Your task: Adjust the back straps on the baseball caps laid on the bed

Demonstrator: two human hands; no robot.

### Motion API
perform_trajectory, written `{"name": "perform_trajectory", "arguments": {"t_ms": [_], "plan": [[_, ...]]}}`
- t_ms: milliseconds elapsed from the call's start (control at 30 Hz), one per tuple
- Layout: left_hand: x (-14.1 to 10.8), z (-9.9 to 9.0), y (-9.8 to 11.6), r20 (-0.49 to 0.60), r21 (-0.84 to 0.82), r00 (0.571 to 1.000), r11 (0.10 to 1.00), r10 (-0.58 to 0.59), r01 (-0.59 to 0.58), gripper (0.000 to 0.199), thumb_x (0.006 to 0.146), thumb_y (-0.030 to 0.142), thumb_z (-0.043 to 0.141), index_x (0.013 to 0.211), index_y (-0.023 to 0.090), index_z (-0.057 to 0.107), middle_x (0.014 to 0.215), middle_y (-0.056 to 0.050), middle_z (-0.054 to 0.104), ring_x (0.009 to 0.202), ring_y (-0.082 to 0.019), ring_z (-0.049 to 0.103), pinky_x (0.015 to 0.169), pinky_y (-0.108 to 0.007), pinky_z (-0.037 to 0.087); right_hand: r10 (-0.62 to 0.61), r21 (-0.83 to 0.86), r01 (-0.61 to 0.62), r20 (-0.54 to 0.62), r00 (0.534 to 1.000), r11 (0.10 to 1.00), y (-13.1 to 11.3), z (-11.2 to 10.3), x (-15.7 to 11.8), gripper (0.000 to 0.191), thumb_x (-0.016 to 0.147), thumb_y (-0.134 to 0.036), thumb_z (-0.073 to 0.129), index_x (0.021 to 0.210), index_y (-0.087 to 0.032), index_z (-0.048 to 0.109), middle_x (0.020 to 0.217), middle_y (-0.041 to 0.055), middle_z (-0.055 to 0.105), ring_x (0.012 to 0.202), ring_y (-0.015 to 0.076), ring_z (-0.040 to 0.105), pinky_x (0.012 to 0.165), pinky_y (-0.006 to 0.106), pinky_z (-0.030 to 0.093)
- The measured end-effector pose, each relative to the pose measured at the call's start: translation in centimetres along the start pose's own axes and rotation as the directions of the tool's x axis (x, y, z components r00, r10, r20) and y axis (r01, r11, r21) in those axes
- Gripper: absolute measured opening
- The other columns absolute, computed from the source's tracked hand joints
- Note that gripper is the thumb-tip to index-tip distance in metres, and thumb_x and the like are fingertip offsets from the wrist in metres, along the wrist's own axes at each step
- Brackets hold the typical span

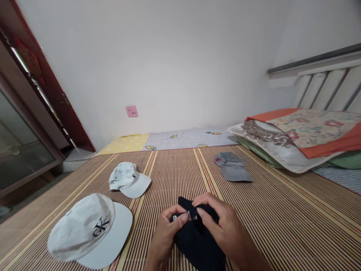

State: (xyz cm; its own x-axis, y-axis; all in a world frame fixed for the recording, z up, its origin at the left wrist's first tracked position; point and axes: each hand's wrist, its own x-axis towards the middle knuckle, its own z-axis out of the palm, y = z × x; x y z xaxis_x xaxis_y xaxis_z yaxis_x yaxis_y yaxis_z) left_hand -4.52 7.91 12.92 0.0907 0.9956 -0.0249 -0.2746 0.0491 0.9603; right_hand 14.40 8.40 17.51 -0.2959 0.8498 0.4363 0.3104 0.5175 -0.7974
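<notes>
A dark navy cap is held between my two hands at the bottom centre, low over the striped mat. My left hand pinches its strap on the left, near a small metal ring. On the right, my right hand grips the strap and edge between thumb and fingers. The two sets of fingertips are close together, at a small metallic piece. A large white cap with dark CK letters lies at the lower left. Behind it lies a smaller white cap. A grey cap rests farther back on the right.
The striped bamboo mat spans the surface. Pillows with a floral, orange-edged cover lie at the right, below a radiator. A pink note is on the white wall. A dark red door frame stands at the left.
</notes>
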Motion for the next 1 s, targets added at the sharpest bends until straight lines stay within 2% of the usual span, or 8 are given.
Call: {"name": "perform_trajectory", "arguments": {"t_ms": [167,233,367,500,667,833,900,1000], "plan": [[0.2,0.0,-0.1,-0.027,-0.043,0.999,0.999,-0.022,0.020,0.041,0.064,0.048,0.094,0.071,0.015,0.070,0.058,0.004,0.057,0.052,-0.007,0.045,0.051,-0.018,0.032,0.152,0.077,-0.165,0.149,0.977,0.983,0.5,-0.9,0.0,0.024,0.102,-0.034,0.051,0.117,-0.027,0.068,0.115,0.0049,0.075,0.111,0.0221,0.069,0.100,0.037,0.049],[0.3,0.1,-0.1,-0.021,-0.064,1.000,0.998,-0.023,0.021,0.042,0.063,0.047,0.095,0.070,0.015,0.070,0.058,0.003,0.058,0.052,-0.007,0.045,0.051,-0.018,0.031,0.181,0.089,-0.204,0.214,0.960,0.975,0.9,-1.0,0.0,0.024,0.101,-0.032,0.054,0.118,-0.026,0.069,0.119,0.0055,0.074,0.116,0.0225,0.068,0.103,0.037,0.047],[0.2,0.2,-0.1,-0.009,-0.081,1.000,0.997,-0.018,0.017,0.041,0.065,0.048,0.094,0.070,0.014,0.071,0.060,0.002,0.059,0.054,-0.007,0.046,0.052,-0.017,0.032,0.179,0.087,-0.215,0.306,0.935,0.973,1.6,-1.2,0.0,0.015,0.098,-0.025,0.057,0.096,-0.024,0.071,0.093,0.0011,0.074,0.091,0.0187,0.070,0.082,0.030,0.049],[-0.1,0.1,0.2,-0.028,-0.102,0.998,0.994,-0.049,0.046,0.043,0.064,0.047,0.095,0.070,0.015,0.068,0.055,0.004,0.055,0.050,-0.006,0.041,0.048,-0.017,0.029,0.172,0.036,-0.189,0.282,0.944,0.981,1.9,-1.4,0.0,0.017,0.097,-0.022,0.056,0.083,-0.022,0.065,0.076,-0.0025,0.065,0.076,0.0159,0.062,0.071,0.028,0.043],[-0.2,-0.3,0.2,-0.096,-0.145,0.995,0.989,-0.038,0.024,0.044,0.061,0.046,0.097,0.070,0.015,0.067,0.058,0.003,0.059,0.051,-0.006,0.046,0.051,-0.017,0.033,0.209,0.034,-0.224,0.254,0.944,0.974,2.5,-1.9,0.1,0.018,0.098,-0.026,0.053,0.084,-0.023,0.064,0.074,-0.0024,0.062,0.073,0.0161,0.059,0.069,0.028,0.041],[-0.4,-0.3,0.3,-0.118,-0.212,0.993,0.977,-0.019,-0.007,0.041,0.062,0.043,0.097,0.071,0.015,0.068,0.061,0.002,0.063,0.052,-0.006,0.050,0.051,-0.016,0.035,0.243,-0.042,-0.239,0.180,0.953,0.970,4.5,-2.0,0.0,0.022,0.099,-0.031,0.050,0.086,-0.022,0.065,0.072,-0.0011,0.061,0.071,0.0178,0.060,0.067,0.030,0.042],[-0.4,-0.2,0.5,-0.126,-0.236,0.992,0.972,-0.023,-0.007,0.040,0.062,0.041,0.097,0.071,0.014,0.069,0.060,0.002,0.064,0.051,-0.006,0.051,0.051,-0.016,0.036,0.272,-0.093,-0.262,0.135,0.953,0.961,5.2,-2.1,0.0,0.023,0.100,-0.034,0.050,0.097,-0.021,0.069,0.076,0.0006,0.064,0.073,0.0197,0.063,0.070,0.032,0.044],[-0.3,-0.2,0.6,-0.129,-0.283,0.992,0.959,-0.012,-0.025,0.040,0.060,0.040,0.098,0.070,0.014,0.069,0.060,0.002,0.066,0.052,-0.006,0.054,0.052,-0.015,0.039,0.304,-0.101,-0.295,0.082,0.949,0.950,5.1,-2.3,0.0,0.037,0.099,-0.036,0.053,0.132,-0.021,0.064,0.105,0.0084,0.073,0.092,0.0232,0.070,0.084,0.039,0.051]]}}
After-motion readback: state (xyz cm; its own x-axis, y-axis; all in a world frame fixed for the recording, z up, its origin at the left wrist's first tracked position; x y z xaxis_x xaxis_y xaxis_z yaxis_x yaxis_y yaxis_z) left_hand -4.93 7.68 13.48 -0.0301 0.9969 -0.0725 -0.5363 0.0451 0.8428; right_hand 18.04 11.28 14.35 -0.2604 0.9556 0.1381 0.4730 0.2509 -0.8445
